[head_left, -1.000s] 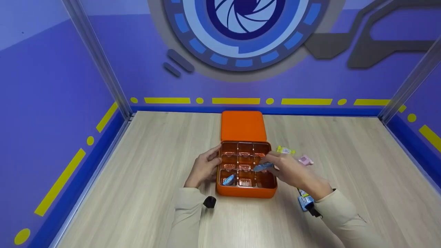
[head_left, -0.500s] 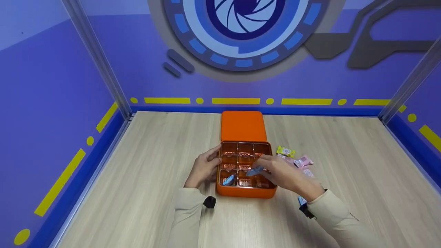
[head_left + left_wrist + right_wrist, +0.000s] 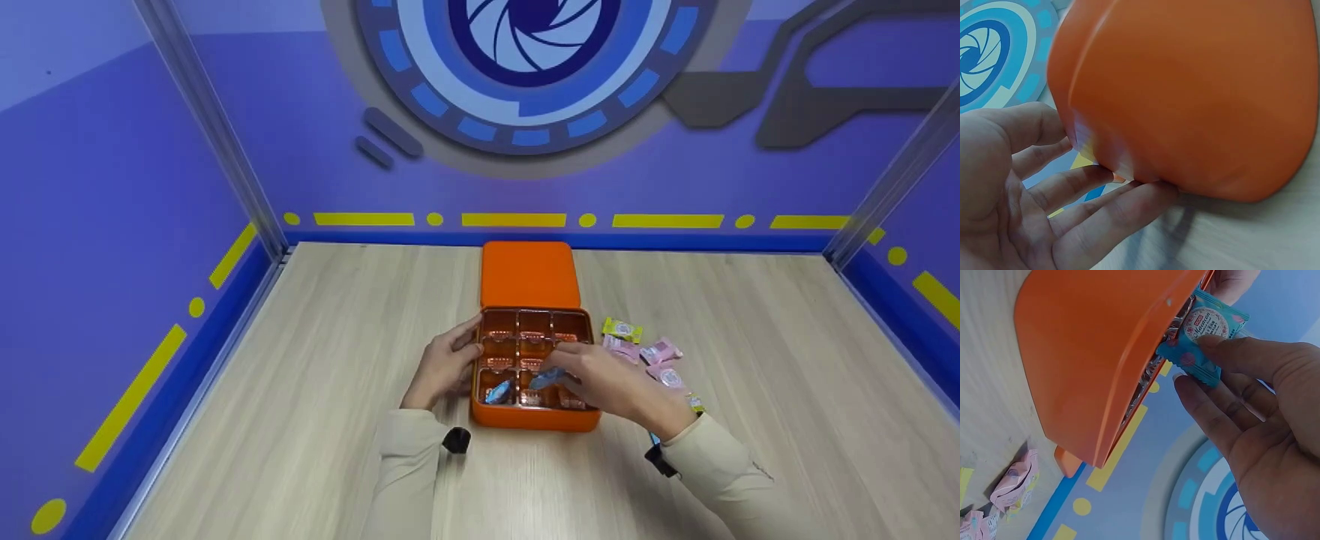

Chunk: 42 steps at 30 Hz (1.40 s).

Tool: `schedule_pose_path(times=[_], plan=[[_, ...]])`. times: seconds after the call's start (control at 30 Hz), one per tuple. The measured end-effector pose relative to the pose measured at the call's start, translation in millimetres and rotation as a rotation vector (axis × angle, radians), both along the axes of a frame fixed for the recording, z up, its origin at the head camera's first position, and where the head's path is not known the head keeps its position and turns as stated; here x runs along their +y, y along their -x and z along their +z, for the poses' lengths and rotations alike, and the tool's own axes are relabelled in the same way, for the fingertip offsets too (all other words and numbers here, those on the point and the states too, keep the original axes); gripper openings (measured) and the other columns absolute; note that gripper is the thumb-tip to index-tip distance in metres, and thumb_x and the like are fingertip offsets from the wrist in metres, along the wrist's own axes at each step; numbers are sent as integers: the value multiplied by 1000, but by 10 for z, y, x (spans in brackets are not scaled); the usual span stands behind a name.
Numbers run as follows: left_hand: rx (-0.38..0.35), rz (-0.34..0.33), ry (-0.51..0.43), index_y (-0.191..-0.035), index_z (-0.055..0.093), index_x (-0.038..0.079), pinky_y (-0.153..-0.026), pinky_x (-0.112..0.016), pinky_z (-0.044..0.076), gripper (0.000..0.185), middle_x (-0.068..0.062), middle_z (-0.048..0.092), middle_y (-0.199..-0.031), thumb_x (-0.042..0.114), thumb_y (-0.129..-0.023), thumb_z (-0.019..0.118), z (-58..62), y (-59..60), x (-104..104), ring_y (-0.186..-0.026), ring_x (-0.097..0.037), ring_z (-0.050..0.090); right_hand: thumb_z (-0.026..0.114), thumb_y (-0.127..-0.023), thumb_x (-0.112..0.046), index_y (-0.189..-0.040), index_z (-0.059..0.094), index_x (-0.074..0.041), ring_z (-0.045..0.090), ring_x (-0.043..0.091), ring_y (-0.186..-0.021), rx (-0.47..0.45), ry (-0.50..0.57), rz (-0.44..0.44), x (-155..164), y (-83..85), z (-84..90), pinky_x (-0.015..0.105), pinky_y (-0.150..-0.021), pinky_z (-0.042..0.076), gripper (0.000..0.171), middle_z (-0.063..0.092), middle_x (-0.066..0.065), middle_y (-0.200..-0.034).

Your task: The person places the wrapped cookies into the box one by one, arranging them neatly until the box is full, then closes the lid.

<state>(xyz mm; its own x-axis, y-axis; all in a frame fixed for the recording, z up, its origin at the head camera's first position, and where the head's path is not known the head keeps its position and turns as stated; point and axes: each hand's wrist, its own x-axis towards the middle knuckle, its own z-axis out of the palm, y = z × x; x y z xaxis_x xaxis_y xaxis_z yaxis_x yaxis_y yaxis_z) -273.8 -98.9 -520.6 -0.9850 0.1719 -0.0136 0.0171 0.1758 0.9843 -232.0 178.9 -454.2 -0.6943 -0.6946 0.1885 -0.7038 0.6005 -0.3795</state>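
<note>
An orange lunch-box-like case (image 3: 536, 420) stands with its lid (image 3: 529, 274) flipped back, showing a clear divided tray. My left hand (image 3: 445, 365) holds its left side, the thumb near the rim; in the left wrist view the fingertips touch the orange wall (image 3: 1185, 101). Between thumb and fingers, my right hand (image 3: 611, 379) pinches a blue wrapped candy (image 3: 1204, 332) over the front middle compartment, tilted. One more blue wrapped candy (image 3: 498, 391) lies in the front left compartment. The right hand partly hides the compartments on the right.
Right of the case lie a yellow candy (image 3: 622, 330) and several pink ones, such as the pink candy (image 3: 661, 351). Further candies are partly covered by the right wrist. Blue printed walls (image 3: 450, 187) enclose the table (image 3: 337, 300) at the back and sides.
My right hand has moved left and slightly toward the front with the blue candy, from the right column to the front middle compartment. The left hand and case have stayed put.
</note>
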Motion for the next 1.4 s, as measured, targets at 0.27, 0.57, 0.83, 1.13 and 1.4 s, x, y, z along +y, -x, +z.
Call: schedule_pose_path(times=[0.27, 0.57, 0.83, 1.13, 1.4], plan=[[-10, -1, -10, -159, 53, 19, -44, -21, 33, 58, -24, 53, -154, 10, -103, 63, 0, -1, -2, -49, -6, 31, 75, -95, 5, -115, 75, -8, 68, 17, -90, -5, 4, 15, -33, -23, 17, 34, -82, 63, 24, 71, 3, -105], [14, 5, 16, -158, 54, 17, -49, -21, 39, 57, -23, 54, -153, 8, -103, 64, -7, 10, 0, -55, -6, 40, 74, -98, -1, -115, 75, -11, 65, 11, -84, 31, -38, 21, -82, -36, -15, 30, -77, 62, 20, 70, 0, -104], [24, -1, -28, -157, 53, 11, -67, -24, 49, 55, -22, 58, -149, 5, -103, 62, -2, 13, 9, -78, -12, 60, 77, -96, -2, -113, 78, -13, 63, 10, -77, 56, -100, -8, -135, -48, -49, 25, -68, 59, 20, 73, 0, -104], [19, 3, -27, -157, 54, 12, -75, -27, 53, 55, -23, 57, -150, 4, -103, 62, -11, 27, 10, -95, -16, 66, 77, -97, -6, -115, 78, -16, 64, 11, -78, 63, -138, -23, -141, -46, -79, 26, -66, 59, 20, 74, -1, -107], [26, 5, -5, -157, 54, 13, -80, -24, 54, 55, -24, 55, -151, 5, -103, 63, -5, 23, 10, -108, -18, 69, 78, -97, -11, -115, 78, -18, 64, 11, -81, 83, -161, -37, -140, -47, -103, 28, -66, 59, 19, 74, -2, -110]])
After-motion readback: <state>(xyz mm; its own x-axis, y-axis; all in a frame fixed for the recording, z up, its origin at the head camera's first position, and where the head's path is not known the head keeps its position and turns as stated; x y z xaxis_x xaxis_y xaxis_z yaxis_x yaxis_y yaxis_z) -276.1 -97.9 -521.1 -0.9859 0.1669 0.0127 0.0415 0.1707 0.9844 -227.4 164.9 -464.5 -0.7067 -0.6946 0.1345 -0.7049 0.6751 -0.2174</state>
